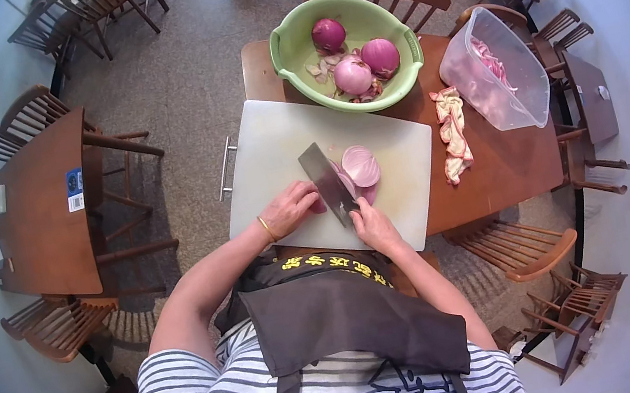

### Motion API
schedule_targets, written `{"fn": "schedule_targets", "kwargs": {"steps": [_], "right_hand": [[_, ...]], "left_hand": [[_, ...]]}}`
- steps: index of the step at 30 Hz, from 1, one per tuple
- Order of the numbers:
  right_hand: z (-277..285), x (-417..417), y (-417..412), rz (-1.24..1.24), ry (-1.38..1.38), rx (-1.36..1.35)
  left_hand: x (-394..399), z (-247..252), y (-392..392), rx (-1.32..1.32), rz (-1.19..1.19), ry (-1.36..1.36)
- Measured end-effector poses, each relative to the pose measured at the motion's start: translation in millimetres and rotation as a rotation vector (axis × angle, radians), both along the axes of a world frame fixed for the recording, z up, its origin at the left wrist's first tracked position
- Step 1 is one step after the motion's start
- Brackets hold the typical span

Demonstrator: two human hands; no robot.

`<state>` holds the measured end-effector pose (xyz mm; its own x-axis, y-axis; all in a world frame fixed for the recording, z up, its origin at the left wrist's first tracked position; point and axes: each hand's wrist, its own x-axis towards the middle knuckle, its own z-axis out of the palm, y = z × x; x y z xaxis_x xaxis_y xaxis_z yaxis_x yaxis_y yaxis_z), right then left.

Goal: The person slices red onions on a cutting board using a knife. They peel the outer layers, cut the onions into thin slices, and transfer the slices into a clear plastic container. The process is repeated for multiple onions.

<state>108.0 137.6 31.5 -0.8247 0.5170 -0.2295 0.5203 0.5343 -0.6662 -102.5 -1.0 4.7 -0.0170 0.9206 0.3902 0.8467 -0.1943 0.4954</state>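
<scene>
My right hand [375, 225] grips a Chinese cleaver [323, 177], its broad blade slanting across the middle of a white cutting board [273, 135]. To the left of the blade, the fingertips of my left hand [289, 208] rest on a small piece of red onion [319, 204]. That piece is partly hidden by the fingers and the blade. Sliced red onion [360, 166] lies against the blade's right side, with a round cut face turned up. The cleaver's handle is mostly covered by my right hand.
Beyond the board a green basin [293, 69] holds 3 onions and loose skins. A clear plastic container [529, 73] with sliced onion stands to the right, beside a crumpled cloth [454, 136]. All are on a wooden table [498, 172]. Wooden chairs [514, 247] stand around it.
</scene>
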Motion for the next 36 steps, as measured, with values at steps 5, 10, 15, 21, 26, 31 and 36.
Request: {"fn": "schedule_targets", "kwargs": {"steps": [5,10,15,21,26,31,36], "right_hand": [[8.5,-3.3,10.9,0.04,-0.104,0.101],[11.4,2.1,26.8,0.012,-0.134,0.214],[25.8,-2.1,27.9,0.101,-0.218,0.199],[54.2,-12.8,9.9,0.246,-0.225,0.206],[32.7,-15.3,5.4,0.208,-0.23,0.207],[2.0,-16.6,7.4,0.099,-0.095,0.179],[38.8,-16.5,16.9,0.175,-0.125,0.171]], "left_hand": [[8.8,-5.6,5.5,0.011,0.034,0.129],[10.9,6.9,21.7,-0.377,0.018,0.093],[0.2,11.7,22.9,-0.149,0.008,0.15],[8.2,-3.5,3.6,-0.152,-0.005,0.134],[18.5,6.2,5.9,-0.145,0.067,0.093],[21.4,6.8,7.5,-0.176,0.086,0.069],[21.8,4.5,5.5,-0.148,0.092,0.096]]}}
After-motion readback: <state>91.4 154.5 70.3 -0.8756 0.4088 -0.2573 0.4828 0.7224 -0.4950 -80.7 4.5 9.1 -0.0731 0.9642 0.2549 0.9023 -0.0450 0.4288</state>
